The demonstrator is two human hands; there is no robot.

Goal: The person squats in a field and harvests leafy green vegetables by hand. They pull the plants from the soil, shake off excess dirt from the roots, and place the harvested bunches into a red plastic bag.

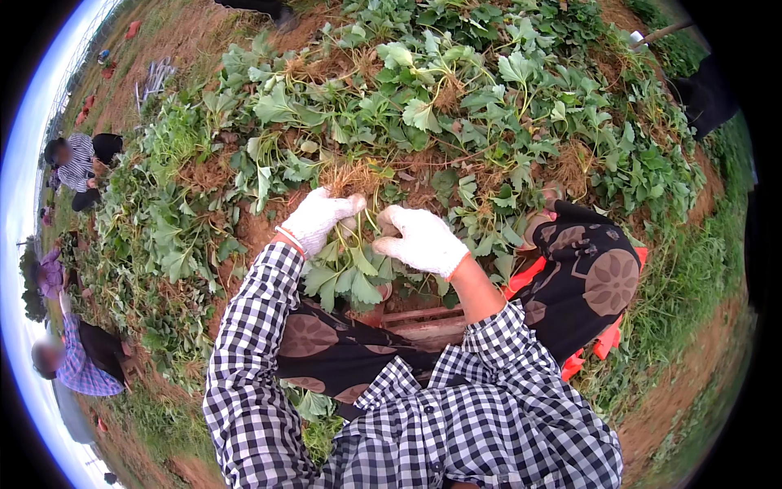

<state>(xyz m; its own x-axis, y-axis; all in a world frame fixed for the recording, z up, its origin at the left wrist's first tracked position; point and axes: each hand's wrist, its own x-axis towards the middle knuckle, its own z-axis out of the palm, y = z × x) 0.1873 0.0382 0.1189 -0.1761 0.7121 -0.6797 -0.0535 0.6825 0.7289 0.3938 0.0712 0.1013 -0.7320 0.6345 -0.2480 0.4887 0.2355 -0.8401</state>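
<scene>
My left hand (321,221), in a white knit glove, is closed around the stems of a leafy strawberry plant (354,278). Its brown roots (351,177) stick up above the fingers, and its green leaves hang down towards my lap. Just right of the stems is my right hand (421,239), gloved too, with thumb and fingers apart near the plant; whether a fingertip touches a stem is not clear. More uprooted plants with bare roots (449,95) lie in a heap before me.
A wooden stool (427,324) shows between my knees. Red plastic (525,278) lies by my right leg. Several people crouch or sit at the left, one in a striped shirt (76,162), another in a plaid shirt (88,367). Dark clothing (705,95) of someone shows at the upper right.
</scene>
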